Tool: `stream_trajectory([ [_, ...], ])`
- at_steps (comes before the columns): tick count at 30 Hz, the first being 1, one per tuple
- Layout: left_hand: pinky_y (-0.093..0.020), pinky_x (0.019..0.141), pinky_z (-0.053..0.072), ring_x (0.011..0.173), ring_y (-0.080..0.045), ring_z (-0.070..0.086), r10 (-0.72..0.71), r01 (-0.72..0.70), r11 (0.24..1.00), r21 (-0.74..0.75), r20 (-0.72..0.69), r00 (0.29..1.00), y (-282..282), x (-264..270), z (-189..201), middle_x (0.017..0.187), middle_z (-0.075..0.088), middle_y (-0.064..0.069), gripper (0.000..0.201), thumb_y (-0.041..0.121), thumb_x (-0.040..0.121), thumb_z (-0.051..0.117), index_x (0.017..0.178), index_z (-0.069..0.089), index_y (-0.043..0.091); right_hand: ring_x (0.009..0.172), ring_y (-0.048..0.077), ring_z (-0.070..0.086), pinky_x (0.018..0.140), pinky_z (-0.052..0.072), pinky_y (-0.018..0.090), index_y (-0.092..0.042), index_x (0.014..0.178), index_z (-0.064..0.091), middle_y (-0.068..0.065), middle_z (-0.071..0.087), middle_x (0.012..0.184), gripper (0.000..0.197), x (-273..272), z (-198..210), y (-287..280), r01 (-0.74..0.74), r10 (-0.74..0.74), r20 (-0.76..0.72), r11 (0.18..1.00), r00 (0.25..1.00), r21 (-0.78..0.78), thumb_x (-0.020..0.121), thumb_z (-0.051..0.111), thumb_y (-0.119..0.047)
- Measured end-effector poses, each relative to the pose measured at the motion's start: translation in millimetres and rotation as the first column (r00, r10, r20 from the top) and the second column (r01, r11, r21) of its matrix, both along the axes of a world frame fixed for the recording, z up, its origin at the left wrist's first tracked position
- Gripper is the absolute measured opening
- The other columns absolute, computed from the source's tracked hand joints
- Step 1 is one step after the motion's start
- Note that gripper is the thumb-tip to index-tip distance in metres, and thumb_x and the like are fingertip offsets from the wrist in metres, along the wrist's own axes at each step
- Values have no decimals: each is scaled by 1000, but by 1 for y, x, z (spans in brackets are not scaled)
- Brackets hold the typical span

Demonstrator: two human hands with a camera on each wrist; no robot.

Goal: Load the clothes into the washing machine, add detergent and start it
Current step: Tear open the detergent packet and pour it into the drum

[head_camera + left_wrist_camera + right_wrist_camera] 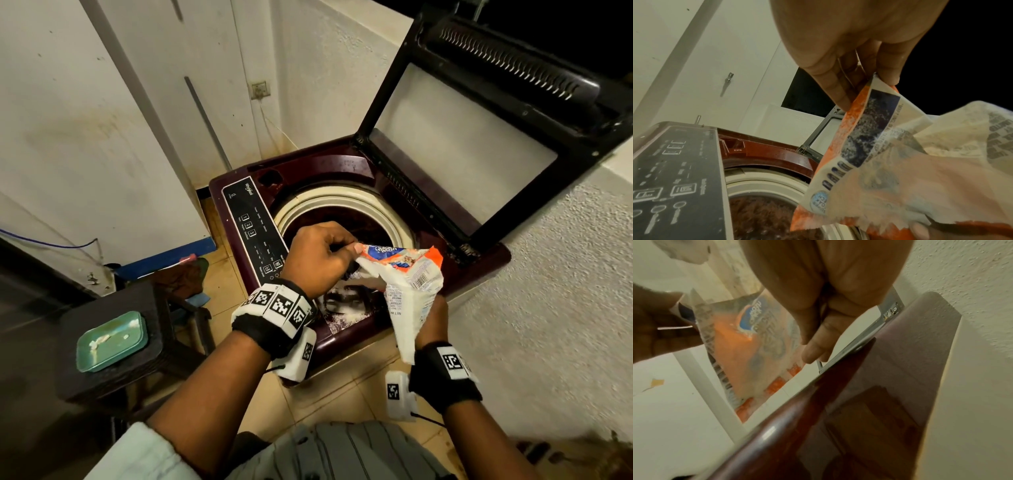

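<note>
An orange-and-white detergent pouch (411, 274) hangs over the front rim of the maroon top-load washing machine (236, 281), whose lid (479, 120) stands open. My left hand (322, 260) pinches the pouch's torn top edge (859, 146) between thumb and fingers (888, 78). My right hand (433, 318) grips the pouch's lower body from below, with the pouch (748, 345) beside its fingers (813, 352). Dark brown clothes (760, 216) lie inside the drum (342, 202). A cloth with a black-and-white print (342, 301) lies at the drum's near side.
The black control panel (251, 233) runs along the machine's left side. A green tray (113, 339) sits on a dark stool (113, 377) to the left. A rough white wall (548, 308) stands close on the right. Tiled floor (342, 394) lies below.
</note>
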State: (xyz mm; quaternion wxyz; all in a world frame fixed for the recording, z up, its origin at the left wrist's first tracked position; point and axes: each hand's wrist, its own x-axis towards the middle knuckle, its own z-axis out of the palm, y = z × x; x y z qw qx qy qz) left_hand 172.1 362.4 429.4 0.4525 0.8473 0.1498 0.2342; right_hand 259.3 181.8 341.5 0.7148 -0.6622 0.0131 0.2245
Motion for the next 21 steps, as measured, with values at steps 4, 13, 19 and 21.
stream_trajectory([
  [4, -25, 67, 52, 75, -8, 64, -7, 7, 1000, 27, 9, 1000, 0, 3, 5, 78, 67, 9, 8, 15, 83, 71, 78, 75, 10, 80, 19, 58, 64, 48, 19, -14, 83, 60, 8, 62, 87, 19, 3, 0, -2, 44, -42, 76, 999, 996, -24, 97, 49, -7],
  [13, -29, 65, 53, 68, -12, 65, 61, -61, 997, -39, 0, 998, 4, 4, -5, 76, 69, 3, 8, 16, 83, 71, 79, 75, 10, 67, 13, 52, 63, 45, 31, -5, 63, 55, 14, 62, 59, 21, 7, -11, -10, 30, 1, 206, 989, 978, -145, 81, 64, -13],
  [19, -33, 70, 56, 69, -20, 67, 98, -108, 986, -130, -78, 992, 14, 8, -13, 75, 72, -3, 10, 18, 86, 69, 84, 76, 11, 77, 24, 65, 69, 56, 42, -24, 76, 72, -6, 71, 72, 16, 13, -7, -3, -34, 62, 141, 981, 988, -190, 82, 66, -11],
  [21, -31, 66, 54, 63, -22, 67, 132, -153, 963, -221, -105, 986, 18, 8, -17, 68, 71, -6, 11, 19, 88, 67, 83, 75, 13, 75, 23, 66, 62, 58, 38, -14, 96, 69, 5, 69, 84, 16, 18, -5, 1, -17, 38, 132, 988, 991, -156, 86, 64, -1],
])
